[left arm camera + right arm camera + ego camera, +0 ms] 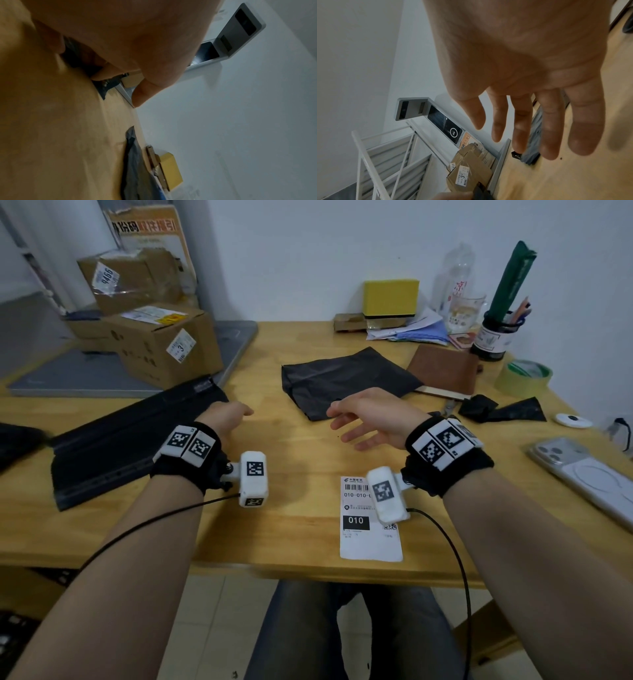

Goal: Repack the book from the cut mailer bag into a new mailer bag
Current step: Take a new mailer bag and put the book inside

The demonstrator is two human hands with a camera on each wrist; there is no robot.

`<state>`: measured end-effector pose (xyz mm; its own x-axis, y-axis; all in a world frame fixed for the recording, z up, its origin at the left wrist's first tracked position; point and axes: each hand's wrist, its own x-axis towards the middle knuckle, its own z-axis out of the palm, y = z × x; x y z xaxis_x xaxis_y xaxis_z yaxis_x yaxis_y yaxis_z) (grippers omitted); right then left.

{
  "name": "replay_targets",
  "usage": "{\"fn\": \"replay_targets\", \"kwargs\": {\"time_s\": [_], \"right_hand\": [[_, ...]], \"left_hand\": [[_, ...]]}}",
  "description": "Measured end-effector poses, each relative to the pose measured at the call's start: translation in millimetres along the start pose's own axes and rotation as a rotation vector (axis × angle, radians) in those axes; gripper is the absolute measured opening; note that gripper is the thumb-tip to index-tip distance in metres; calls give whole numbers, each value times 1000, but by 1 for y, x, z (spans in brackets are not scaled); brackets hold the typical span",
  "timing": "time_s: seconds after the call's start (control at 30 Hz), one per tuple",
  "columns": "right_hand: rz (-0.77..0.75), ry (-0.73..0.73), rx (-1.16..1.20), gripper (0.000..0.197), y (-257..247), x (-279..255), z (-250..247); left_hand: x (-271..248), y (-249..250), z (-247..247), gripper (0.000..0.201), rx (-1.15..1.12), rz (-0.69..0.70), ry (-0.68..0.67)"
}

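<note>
Both hands, right hand (368, 419) spread and left hand (227, 416) loosely curled, hover empty near the flat black plastic mailer bag (342, 380); the brown leather-covered book (445, 369) lies far right, seemingly unpacked but not rebagged.

Both hands, left (228, 415) and right (371, 416), empty over wooden desk (291, 474), black mailer bag (346, 380), brown book (445, 369)
</note>
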<state>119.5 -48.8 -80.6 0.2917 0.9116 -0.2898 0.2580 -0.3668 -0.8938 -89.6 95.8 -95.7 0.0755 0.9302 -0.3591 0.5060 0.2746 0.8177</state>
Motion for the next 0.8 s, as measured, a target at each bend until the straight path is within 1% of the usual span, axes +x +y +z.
{"fn": "replay_targets", "kwargs": {"time_s": [0.07,0.13,0.23,0.3,0.37,0.43,0.53,0.57,0.63,0.67,0.7,0.73,0.8], "right_hand": [[-13,7,2,25,-1,1,-1],[-23,12,17,25,-1,2,-2],[-31,5,39,25,3,2,-2],[-28,-3,50,27,7,2,-2],[-20,18,63,32,13,1,-4],[-10,53,88,32,20,-1,-7],[14,51,135,24,29,-4,-13],[24,49,154,24,31,-5,-15],[49,46,190,34,34,-2,-17],[62,45,207,42,36,0,-18],[73,41,225,49,38,3,-19],[81,35,242,52,40,5,-20],[92,17,269,49,42,7,-24]], "left_hand": [[-6,3,3,43,-137,50,6],[-18,9,10,40,-274,103,-27],[-35,15,28,46,-355,166,-195],[-50,19,44,37,-339,208,-362],[-65,21,58,33,-308,216,-514],[-73,22,68,33,-283,222,-588],[-78,23,77,32,-235,241,-630],[-80,23,79,32,-225,245,-667],[-84,23,80,33,-210,243,-747],[-85,24,80,34,-200,240,-762],[-85,25,79,33,-194,236,-750],[-85,27,78,32,-187,236,-714],[-80,29,75,28,-168,257,-616]]}}
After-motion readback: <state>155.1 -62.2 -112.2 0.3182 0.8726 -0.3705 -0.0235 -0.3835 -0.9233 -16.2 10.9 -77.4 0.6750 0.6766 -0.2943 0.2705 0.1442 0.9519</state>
